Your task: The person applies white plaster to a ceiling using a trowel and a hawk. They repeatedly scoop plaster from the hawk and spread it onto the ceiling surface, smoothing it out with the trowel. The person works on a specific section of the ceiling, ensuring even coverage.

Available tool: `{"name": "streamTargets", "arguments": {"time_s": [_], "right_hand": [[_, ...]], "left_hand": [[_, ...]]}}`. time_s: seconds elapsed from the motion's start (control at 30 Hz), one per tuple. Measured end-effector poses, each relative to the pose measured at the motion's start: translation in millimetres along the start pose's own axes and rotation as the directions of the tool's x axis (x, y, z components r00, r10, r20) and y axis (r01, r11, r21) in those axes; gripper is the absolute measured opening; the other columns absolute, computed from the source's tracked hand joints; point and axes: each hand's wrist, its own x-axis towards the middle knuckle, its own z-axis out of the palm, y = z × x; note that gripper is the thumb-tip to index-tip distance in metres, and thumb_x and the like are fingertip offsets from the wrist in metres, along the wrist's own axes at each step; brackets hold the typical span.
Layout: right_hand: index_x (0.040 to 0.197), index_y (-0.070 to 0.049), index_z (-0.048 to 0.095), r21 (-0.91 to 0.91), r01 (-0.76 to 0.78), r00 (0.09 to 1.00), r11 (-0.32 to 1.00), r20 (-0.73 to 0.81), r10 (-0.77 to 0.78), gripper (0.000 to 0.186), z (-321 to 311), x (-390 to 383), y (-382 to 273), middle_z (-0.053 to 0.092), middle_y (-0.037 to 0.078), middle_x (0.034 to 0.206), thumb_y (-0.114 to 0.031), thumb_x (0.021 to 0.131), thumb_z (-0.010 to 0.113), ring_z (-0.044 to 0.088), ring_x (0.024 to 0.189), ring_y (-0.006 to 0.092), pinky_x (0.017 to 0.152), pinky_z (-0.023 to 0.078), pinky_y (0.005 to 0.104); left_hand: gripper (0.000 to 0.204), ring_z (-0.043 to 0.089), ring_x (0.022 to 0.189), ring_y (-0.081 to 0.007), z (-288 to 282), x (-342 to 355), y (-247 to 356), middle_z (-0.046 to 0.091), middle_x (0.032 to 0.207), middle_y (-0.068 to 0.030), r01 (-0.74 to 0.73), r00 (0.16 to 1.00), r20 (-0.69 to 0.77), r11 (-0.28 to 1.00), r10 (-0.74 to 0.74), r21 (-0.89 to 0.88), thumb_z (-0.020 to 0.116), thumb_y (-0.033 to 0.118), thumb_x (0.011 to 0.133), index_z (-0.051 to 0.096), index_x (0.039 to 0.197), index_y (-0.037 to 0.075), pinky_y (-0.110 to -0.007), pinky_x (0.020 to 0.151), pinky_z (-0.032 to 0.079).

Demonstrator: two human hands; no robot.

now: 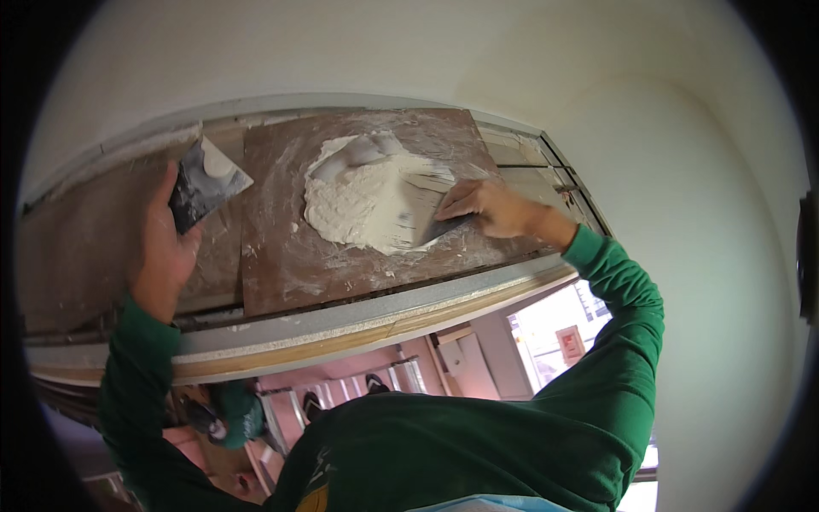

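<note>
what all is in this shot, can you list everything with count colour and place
board: one, brown, smeared white, lying flat on the ledge at centre
plaster heap: one, white, on the board's upper middle
scraper: one, dark blade, at the heap's right edge, in the right hand
trowel: one, grey, dabbed white, upper left, in the left hand
ledge: one, pale grey and wood edged, running across under the board
wall: one, off-white, top and right
ladder: one, metal, below the ledge
shoes: two, dark, on the ladder
sleeves: two, green
left hand: one, gripping the trowel
right hand: one, pressing the scraper
</note>
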Motion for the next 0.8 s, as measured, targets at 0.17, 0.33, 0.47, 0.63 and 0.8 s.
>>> {"name": "streamTargets", "arguments": {"time_s": [0.17, 0.33, 0.47, 0.63, 0.8], "right_hand": [[0.115, 0.0, 0.062, 0.547, -0.051, 0.911, 0.835, -0.317, 0.263, 0.032, -2.9, -23.6, 42.7, 0.064, 0.01, 0.116, -0.002, 0.084, 0.057, 0.06, 0.104, 0.0219, 0.092, 0.047, 0.0354], [0.115, 0.006, 0.054, 0.859, 0.414, 0.711, 0.301, -0.512, 0.482, 0.028, 3.9, 12.6, -3.5, 0.061, 0.008, 0.11, -0.013, 0.095, 0.052, 0.058, 0.1, 0.0155, 0.09, 0.044, 0.0312], [0.115, 0.005, 0.055, 0.61, 0.34, 0.545, 0.716, -0.748, 0.379, 0.03, 3.2, 15.5, -45.3, 0.061, 0.01, 0.105, -0.017, 0.097, 0.045, 0.058, 0.095, 0.0189, 0.084, 0.044, 0.0301], [0.125, 0.002, 0.054, -0.156, 0.521, 0.301, 0.839, -0.887, -0.351, 0.037, -0.4, 29.2, -84.0, 0.055, 0.02, 0.119, -0.007, 0.09, 0.048, 0.057, 0.108, 0.0343, 0.093, 0.045, 0.0425], [0.129, -0.002, 0.054, -0.327, 0.634, 0.328, 0.701, -0.707, -0.627, 0.045, 12.5, 46.3, -81.1, 0.053, 0.02, 0.124, -0.006, 0.084, 0.053, 0.052, 0.118, 0.0385, 0.103, 0.04, 0.0528]], "left_hand": [[0.029, 0.064, 0.094, -0.0149, 1.0, 7.4, -4.6, 0.068, 0.103, -0.0021, 0.011, 0.995, 0.1, 0.999, -0.007, -0.038, 0.067, 0.03, 0.088, 0.063, 0.105, 0.006, -0.028, 0.085, 0.051], [0.027, 0.063, 0.1, -0.0184, 30.5, 4.0, -17.0, 0.067, 0.106, -0.0046, 0.037, 0.982, 0.19, 0.997, -0.024, -0.066, 0.065, 0.029, 0.089, 0.062, 0.105, 0.007, -0.031, 0.088, 0.05], [0.031, 0.062, 0.102, -0.0212, 99.2, -19.7, -48.2, 0.067, 0.103, -0.0067, 0.205, 0.965, 0.178, 0.977, -0.192, -0.058, 0.062, 0.032, 0.09, 0.062, 0.103, 0.004, -0.037, 0.094, 0.048], [0.051, 0.063, 0.102, -0.0259, 121.0, -36.9, -79.5, 0.063, 0.11, -0.0143, 0.459, 0.779, 0.531, 0.881, -0.333, -0.12, 0.056, 0.047, 0.091, 0.058, 0.113, 0.001, -0.042, 0.088, 0.054], [0.052, 0.063, 0.102, -0.0288, 126.9, -49.9, -81.7, 0.061, 0.116, -0.0156, 0.491, 0.726, 0.566, 0.871, -0.39, -0.031, 0.049, 0.047, 0.095, 0.054, 0.124, 0.004, -0.044, 0.088, 0.054]]}}
